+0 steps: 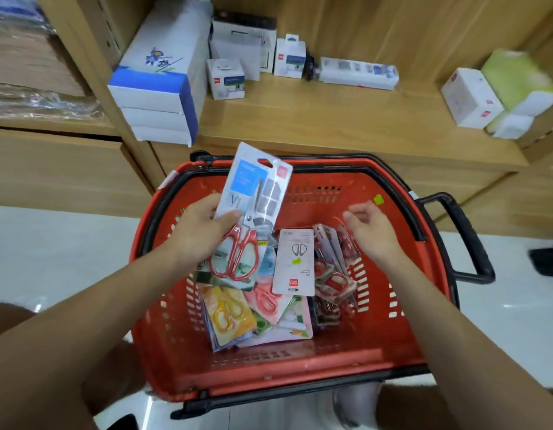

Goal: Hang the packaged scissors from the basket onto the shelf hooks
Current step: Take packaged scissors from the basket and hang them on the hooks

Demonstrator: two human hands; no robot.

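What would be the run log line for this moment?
left hand: holds scissors pack | right hand: empty, over basket | hanging: not yet done

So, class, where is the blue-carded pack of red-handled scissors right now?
In the head view the scissors pack sits left of centre, gripped by the left hand above the far-left part of the red basket, its top end near the wooden shelf.

The left forearm and right forearm reach forward, angled inward. The left hand grips a pack of scissors by its left edge, thumb across the front. The right hand hovers palm down, fingers loosely curled, holding nothing.
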